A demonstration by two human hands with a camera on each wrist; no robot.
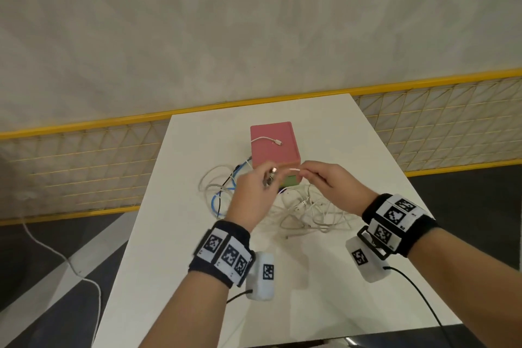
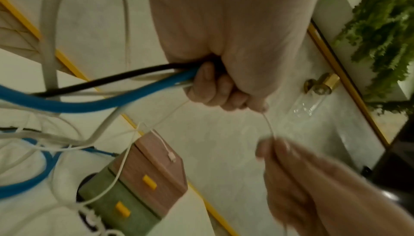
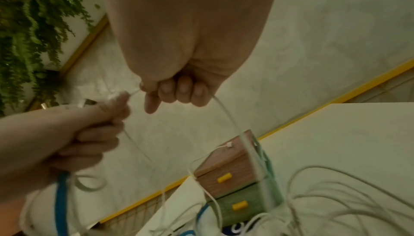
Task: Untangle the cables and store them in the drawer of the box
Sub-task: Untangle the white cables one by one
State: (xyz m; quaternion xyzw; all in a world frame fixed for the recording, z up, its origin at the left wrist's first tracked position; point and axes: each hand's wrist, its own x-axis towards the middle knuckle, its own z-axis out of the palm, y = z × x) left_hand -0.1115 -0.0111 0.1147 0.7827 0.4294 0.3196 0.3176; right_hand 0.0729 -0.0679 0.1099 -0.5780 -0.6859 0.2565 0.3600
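A two-drawer box (image 1: 275, 147), pink above and green below, stands mid-table; its yellow-handled drawer fronts (image 3: 233, 192) look shut. One white plug end (image 1: 272, 141) lies on its lid. My left hand (image 1: 255, 183) is raised in front of the box and grips a bundle of black, blue and white cables (image 2: 156, 78), with metal plugs (image 1: 269, 178) showing at its fingers. My right hand (image 1: 313, 175) pinches a thin white cable (image 1: 292, 169) stretched between both hands. Loose white cables (image 1: 305, 210) and a blue cable (image 1: 214, 202) lie tangled on the table.
The white table (image 1: 282, 277) is narrow, with bare surface near me. Behind it and on both sides runs a yellow mesh fence (image 1: 84, 155). A white cord (image 1: 70, 265) trails on the floor at left. Black leads hang from both wrist cameras.
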